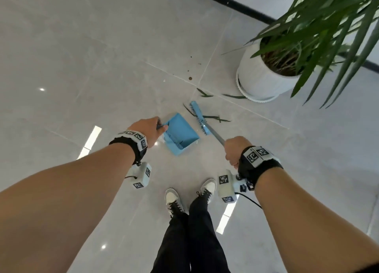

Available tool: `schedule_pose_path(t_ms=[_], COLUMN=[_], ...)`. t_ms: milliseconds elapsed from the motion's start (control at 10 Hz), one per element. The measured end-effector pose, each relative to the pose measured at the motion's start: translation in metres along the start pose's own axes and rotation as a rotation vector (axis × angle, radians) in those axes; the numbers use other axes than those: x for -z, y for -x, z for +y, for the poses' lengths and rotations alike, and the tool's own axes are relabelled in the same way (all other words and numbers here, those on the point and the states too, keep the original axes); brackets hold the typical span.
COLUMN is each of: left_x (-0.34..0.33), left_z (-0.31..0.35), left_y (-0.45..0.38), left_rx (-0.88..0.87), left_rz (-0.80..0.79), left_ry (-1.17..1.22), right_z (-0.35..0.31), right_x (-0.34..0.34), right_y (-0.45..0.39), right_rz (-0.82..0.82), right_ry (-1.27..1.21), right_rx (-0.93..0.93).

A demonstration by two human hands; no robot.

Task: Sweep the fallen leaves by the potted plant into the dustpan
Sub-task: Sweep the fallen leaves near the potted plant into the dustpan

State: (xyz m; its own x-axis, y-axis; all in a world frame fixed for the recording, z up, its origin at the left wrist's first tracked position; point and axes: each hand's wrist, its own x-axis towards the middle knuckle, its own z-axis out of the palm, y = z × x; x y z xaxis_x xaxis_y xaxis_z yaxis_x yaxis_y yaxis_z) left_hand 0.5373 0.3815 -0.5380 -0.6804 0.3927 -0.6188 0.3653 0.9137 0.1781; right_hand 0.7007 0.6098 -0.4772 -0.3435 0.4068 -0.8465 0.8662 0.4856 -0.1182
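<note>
A blue dustpan [181, 133] rests on the grey tiled floor, and my left hand [148, 130] is shut on its handle at the pan's left side. My right hand [235, 149] grips the grey shaft of a blue broom [199, 116], whose head lies on the floor just right of the dustpan. Several narrow green fallen leaves [215, 118] lie by the broom head, some [205, 94] nearer the white potted plant [264, 75] at the upper right.
My two feet in white shoes [190, 194] stand just below the dustpan. A dark baseboard [235, 5] runs along the wall at the top. Small brown specks [190, 78] dot the floor left of the pot. Long green fronds overhang the right side.
</note>
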Motion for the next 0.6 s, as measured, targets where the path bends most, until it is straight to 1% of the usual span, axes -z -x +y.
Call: schedule_pose_path(t_ms=[100, 200, 300, 400, 500, 600], left_x=[0.012, 0.008, 0.009, 0.013, 0.012, 0.012], left_z=[-0.021, -0.04, -0.054, -0.064, -0.066, -0.067], left_y=[-0.019, -0.03, -0.034, -0.035, -0.036, -0.037], left_rx=[-0.013, -0.019, -0.004, 0.001, 0.001, -0.004], left_rz=[-0.056, -0.061, -0.045, -0.04, -0.039, -0.037], left_ry=[-0.032, -0.029, -0.001, 0.015, 0.015, 0.014], right_z=[-0.022, -0.032, -0.038, -0.024, -0.019, -0.027], right_x=[-0.013, -0.026, -0.018, -0.016, -0.018, -0.022], right_y=[-0.011, -0.016, -0.012, -0.011, -0.007, -0.005], right_rz=[-0.074, -0.109, -0.238, -0.142, -0.135, -0.132], right_ry=[0.127, 0.045, -0.119, -0.472, -0.168, -0.185], right_rx=[0.037, 0.097, -0.055, -0.153, -0.053, -0.013])
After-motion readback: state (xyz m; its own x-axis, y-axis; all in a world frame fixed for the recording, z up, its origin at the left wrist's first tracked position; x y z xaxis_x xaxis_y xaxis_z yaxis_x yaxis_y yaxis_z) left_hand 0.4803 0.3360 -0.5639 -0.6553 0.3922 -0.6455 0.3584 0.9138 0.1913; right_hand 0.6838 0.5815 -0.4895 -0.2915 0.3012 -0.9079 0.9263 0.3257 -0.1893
